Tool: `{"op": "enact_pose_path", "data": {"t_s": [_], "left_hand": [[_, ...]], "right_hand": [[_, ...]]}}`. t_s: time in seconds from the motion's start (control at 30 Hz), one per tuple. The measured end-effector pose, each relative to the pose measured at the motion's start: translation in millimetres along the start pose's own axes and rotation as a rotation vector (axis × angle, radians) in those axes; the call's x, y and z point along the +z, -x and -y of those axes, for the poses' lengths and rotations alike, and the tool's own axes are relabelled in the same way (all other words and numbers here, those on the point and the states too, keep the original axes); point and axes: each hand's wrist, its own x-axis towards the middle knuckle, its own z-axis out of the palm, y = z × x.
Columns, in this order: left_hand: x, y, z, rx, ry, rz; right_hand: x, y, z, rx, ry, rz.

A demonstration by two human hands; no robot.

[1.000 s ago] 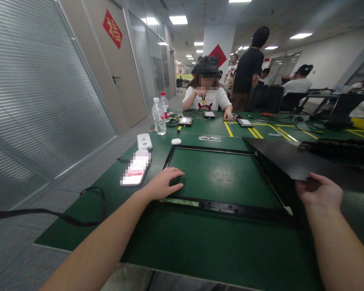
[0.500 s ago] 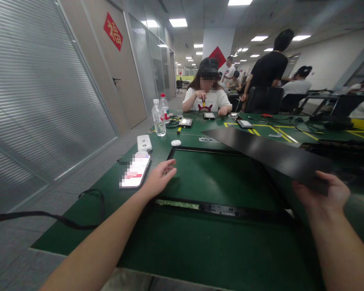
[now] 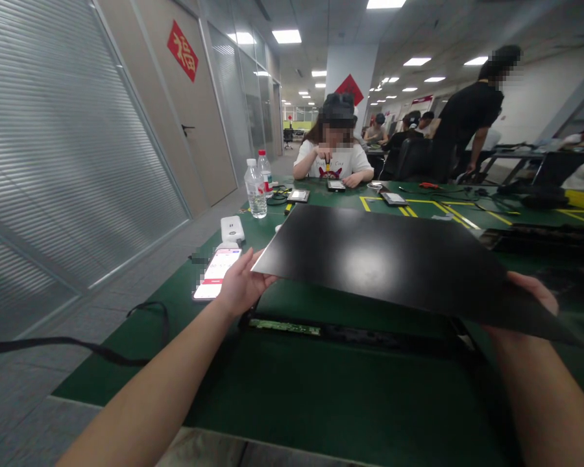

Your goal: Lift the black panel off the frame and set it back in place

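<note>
A thin, glossy black panel (image 3: 370,253) is held tilted above the table between my two hands. My left hand (image 3: 243,285) is at its near left corner, fingers tucked beneath the edge and thumb on the outer side. My right hand (image 3: 533,305) grips the right end, thumb over the top and the other fingers underneath, partly hidden. Below the panel lies a black rectangular frame (image 3: 384,338), mostly covered now. A green circuit strip (image 3: 285,327) shows along its near side.
Left of the frame are a lit phone (image 3: 219,275) and a white device (image 3: 232,229). Two bottles (image 3: 257,194) stand behind them on the green table (image 3: 331,402). Across it a person (image 3: 333,146) works on a small drive (image 3: 336,185). Dark parts (image 3: 545,239) lie at right.
The panel has swung left and flattened over the frame. My left hand, earlier free above the frame, now takes its left corner. A standing person in the background has moved right.
</note>
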Motion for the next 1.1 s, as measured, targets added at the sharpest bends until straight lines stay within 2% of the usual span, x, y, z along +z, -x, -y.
{"op": "enact_pose_path", "data": {"t_s": [0.17,0.27,0.47,0.67,0.87,1.1], "left_hand": [[2.1,1.2,2.2,0.04,-0.03,-0.001],[2.3,-0.3,5.8,0.026,0.0,0.015],[1.1,-3.0,9.8,0.01,0.06,-0.032],[1.5,-4.1,2.4,0.027,0.134,-0.11],[3.6,-3.4,-3.6,0.045,0.186,-0.187],[5.8,-0.4,-11.7,0.131,0.105,-0.149]], "right_hand": [[4.5,2.5,0.0,0.046,0.084,-0.081],[5.8,0.5,-0.4,0.128,0.16,-0.073],[3.1,-6.0,-2.1,0.217,0.244,-0.02],[11.8,4.2,-2.0,0.265,0.345,-0.091],[15.0,8.6,-3.4,0.333,0.447,0.024],[1.4,-7.3,-10.8,0.421,0.496,0.133]]}}
